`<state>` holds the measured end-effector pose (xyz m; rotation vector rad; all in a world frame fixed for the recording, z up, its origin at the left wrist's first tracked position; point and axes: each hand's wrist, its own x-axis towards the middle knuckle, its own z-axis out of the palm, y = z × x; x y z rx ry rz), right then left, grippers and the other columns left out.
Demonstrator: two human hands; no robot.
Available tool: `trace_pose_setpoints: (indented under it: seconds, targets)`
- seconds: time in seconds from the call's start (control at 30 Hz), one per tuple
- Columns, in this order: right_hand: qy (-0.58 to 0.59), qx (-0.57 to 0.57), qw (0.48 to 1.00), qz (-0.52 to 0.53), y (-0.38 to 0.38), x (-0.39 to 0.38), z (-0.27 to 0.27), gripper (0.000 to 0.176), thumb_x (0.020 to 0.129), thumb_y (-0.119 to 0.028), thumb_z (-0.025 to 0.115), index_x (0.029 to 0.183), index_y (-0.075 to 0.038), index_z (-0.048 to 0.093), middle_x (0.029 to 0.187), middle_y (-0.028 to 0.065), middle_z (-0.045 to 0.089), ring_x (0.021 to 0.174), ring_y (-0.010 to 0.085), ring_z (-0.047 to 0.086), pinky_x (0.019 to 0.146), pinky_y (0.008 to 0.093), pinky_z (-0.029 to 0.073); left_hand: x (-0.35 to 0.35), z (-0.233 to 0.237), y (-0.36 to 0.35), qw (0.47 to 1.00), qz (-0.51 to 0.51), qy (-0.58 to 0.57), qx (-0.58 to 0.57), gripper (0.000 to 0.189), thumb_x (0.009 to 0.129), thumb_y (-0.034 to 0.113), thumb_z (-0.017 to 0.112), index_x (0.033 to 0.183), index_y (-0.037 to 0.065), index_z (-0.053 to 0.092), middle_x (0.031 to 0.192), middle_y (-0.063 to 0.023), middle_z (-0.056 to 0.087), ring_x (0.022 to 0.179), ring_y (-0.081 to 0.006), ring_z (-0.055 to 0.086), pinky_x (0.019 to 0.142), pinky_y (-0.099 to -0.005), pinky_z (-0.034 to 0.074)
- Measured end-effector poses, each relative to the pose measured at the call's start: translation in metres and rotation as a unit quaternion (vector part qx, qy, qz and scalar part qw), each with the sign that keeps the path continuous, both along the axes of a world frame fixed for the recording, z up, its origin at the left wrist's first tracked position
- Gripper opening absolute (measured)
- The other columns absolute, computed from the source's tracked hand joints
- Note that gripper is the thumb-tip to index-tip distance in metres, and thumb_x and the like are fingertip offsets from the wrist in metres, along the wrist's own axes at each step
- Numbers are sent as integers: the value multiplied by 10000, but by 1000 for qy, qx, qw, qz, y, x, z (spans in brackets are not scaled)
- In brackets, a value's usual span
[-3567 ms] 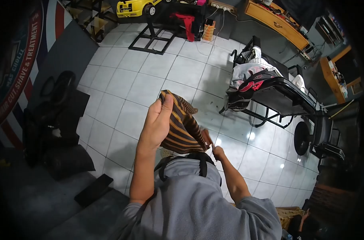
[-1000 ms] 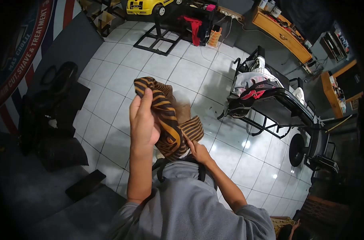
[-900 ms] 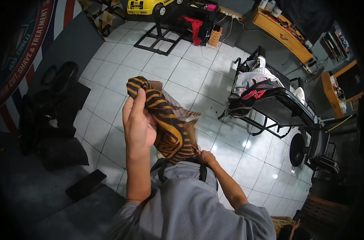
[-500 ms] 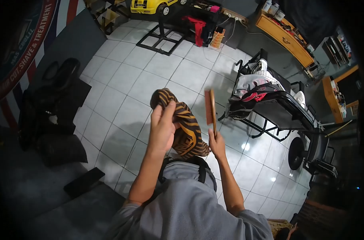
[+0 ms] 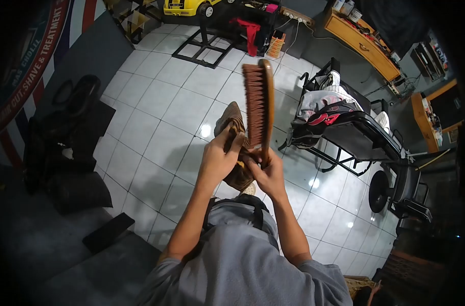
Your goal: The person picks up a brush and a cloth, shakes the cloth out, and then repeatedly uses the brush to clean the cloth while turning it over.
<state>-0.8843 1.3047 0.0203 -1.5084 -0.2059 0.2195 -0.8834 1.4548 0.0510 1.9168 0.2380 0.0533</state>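
Observation:
A striped brown-and-black cloth point(image 5: 239, 177) hangs bunched in front of my body. My left hand point(image 5: 219, 155) grips its upper part with bent fingers; the cloth's pointed top sticks up past the fingertips. In my right hand point(image 5: 268, 176), fingers are closed round the handle of a wooden brush point(image 5: 256, 104). The brush stands nearly upright, its reddish-brown bristles facing left. Both hands are close together, and the right thumb and fingers also seem to touch the cloth's edge. The cloth's exact kind is hard to make out.
A black reclining chair point(image 5: 362, 127) with clothes and a bag on it stands to the right. Yellow-brown wooden counters point(image 5: 365, 46) line the far right. A black metal base point(image 5: 204, 48) and a yellow toy car point(image 5: 184, 7) are ahead. Dark furniture point(image 5: 74, 148) fills the left.
My right hand has brought the brush left and up, close to my left hand. The cloth is now more bunched and turned, with its lettering no longer plainly visible.

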Motion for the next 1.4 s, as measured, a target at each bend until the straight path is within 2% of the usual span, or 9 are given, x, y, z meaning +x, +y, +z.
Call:
trace_pose_setpoints:
  seconds: [0.1, 0.27, 0.43, 0.5, 0.63, 0.7, 0.97, 1.13, 1.4]
  targets:
    - [21, 33, 999, -4, -6, 8, 2, 151, 838, -16, 624, 844, -30, 473, 730, -37, 447, 659, 37, 463, 549, 192, 381, 2, -12, 9, 973, -17, 10, -228, 368, 922, 255, 491, 1234, 60, 502, 786, -138, 619, 668, -310, 605, 643, -329, 498]
    - [94, 129, 985, 59, -29, 26, 7, 328, 817, -58, 669, 767, -119, 350, 716, -51, 417, 621, 26, 408, 510, 185, 334, -7, 16, 8, 961, -93, -201, 163, 647, 678, -55, 616, 1289, 118, 490, 1291, -106, 457, 1162, -284, 481, 934, -366, 422]
    - [89, 101, 988, 79, -43, 26, 20, 293, 816, -77, 664, 775, -115, 376, 724, -50, 431, 629, 15, 386, 531, 177, 319, 5, 19, 5, 907, -224, -282, 218, 354, 709, 1, 642, 1050, 44, 555, 998, -147, 590, 1017, -310, 563, 817, -361, 466]
    - [94, 68, 992, 55, -47, 26, 32, 284, 822, -79, 656, 773, -114, 378, 729, -51, 436, 638, 15, 384, 546, 175, 322, 4, 15, -1, 956, -230, -172, 64, 260, 736, 3, 625, 979, 16, 532, 883, -157, 608, 892, -317, 615, 736, -348, 484]
    - [-202, -174, 955, -132, -38, 23, 20, 310, 761, -119, 717, 941, -6, 490, 788, 21, 468, 703, 106, 446, 613, 244, 400, 9, -1, -19, 972, -122, -198, 44, 155, 783, 11, 568, 914, 5, 486, 736, -159, 589, 673, -324, 616, 611, -353, 479]
    - [-164, -194, 958, -130, -31, 5, 26, 527, 644, -199, 820, 1012, 3, 502, 849, 62, 486, 759, 161, 478, 689, 274, 428, 11, 1, -19, 971, -113, -206, 50, 169, 781, 32, 585, 912, 11, 479, 682, -151, 579, 607, -301, 610, 569, -341, 473]
    - [-96, -344, 917, -180, -60, 15, -69, 340, 606, 113, 549, 926, 9, 498, 819, 162, 529, 793, 386, 526, 715, 370, 441, 9, 38, 23, 973, -202, -79, 82, 463, 642, 28, 654, 1094, 86, 576, 585, -67, 463, 537, -137, 472, 571, -265, 442]
    - [-33, -206, 975, -81, -96, 23, -36, 108, 674, 22, 492, 773, 6, 451, 664, 81, 433, 627, 116, 395, 561, 260, 378, 18, -2, 69, 966, -169, -89, 172, 396, 649, -49, 575, 1021, 53, 664, 700, -112, 581, 652, -202, 562, 629, -283, 446]
    - [-97, -310, 941, -91, -89, 23, -5, 125, 715, -39, 559, 775, -11, 453, 623, 33, 391, 577, 104, 362, 513, 260, 332, 7, -16, 95, 979, -120, -34, 162, 461, 640, -94, 477, 1029, 62, 669, 710, -130, 518, 656, -274, 518, 628, -310, 424]
